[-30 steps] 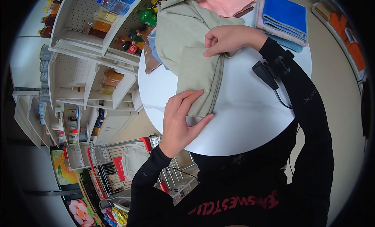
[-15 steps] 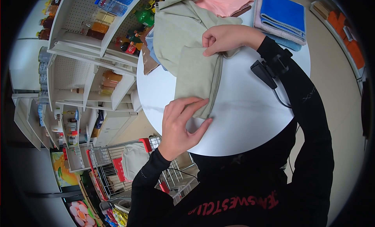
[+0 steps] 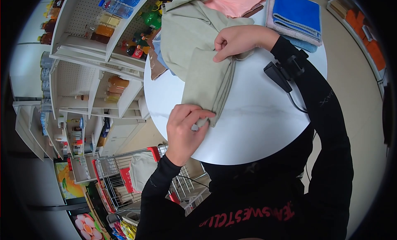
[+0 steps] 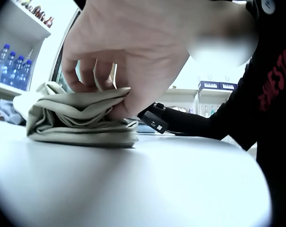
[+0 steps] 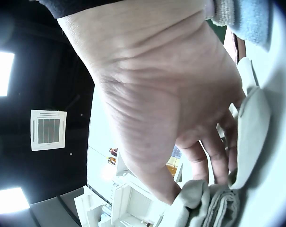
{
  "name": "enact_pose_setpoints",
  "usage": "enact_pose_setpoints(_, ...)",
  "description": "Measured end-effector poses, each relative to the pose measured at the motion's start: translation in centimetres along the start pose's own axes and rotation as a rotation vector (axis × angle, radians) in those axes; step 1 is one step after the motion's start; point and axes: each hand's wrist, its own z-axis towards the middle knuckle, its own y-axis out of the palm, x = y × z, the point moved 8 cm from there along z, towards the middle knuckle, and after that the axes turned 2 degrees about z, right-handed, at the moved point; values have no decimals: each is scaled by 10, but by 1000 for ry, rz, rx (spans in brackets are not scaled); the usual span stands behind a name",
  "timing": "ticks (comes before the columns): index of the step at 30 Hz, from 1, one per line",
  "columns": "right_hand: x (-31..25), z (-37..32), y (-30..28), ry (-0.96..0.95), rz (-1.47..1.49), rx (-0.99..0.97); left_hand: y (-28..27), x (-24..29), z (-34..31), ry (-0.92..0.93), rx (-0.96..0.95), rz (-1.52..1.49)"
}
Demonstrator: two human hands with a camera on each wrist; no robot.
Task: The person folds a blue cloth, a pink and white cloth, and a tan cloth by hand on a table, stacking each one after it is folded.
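A pale grey-green garment point(image 3: 205, 74) lies on the round white table point(image 3: 264, 120), its near part folded into a narrow layered strip. At the strip's near end my left hand point(image 3: 184, 130) pinches the cloth. In the left wrist view, the thumb of the left hand point(image 4: 128, 56) goes in between the stacked layers of the folded garment point(image 4: 76, 118), with the fingers on top. My right hand point(image 3: 242, 41) holds the far end of the strip, thumb on the fold. The right wrist view has the right hand point(image 5: 166, 94) with its fingertips behind bunched cloth point(image 5: 199, 205).
Folded towels point(image 3: 297, 15), blue on top, are stacked at the table's far right. Beyond the garment lies a pink cloth point(image 3: 235, 2); brown cloth point(image 3: 157, 60) shows at the left. A shopping cart point(image 3: 120, 174) stands near the left arm, by shelves point(image 3: 78, 62) of bottles.
My left hand has moved slightly left, and its thumb and fingers have closed on the near end of the strip, spreading the layers. The right hand stays at the far end.
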Motion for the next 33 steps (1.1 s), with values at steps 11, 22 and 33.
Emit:
enact_pose_setpoints(11, 0, 0, -2, -35, 11, 58, -8, 15, 17, 0, -103, -109)
enact_pose_setpoints(22, 0, -12, -1, -128, -6, -102, 34, 2, 25, -47, -331, -26)
enact_pose_setpoints(33, -8, -15, 1, -93, -21, -162, 34, 2, 19, -32, -331, -24)
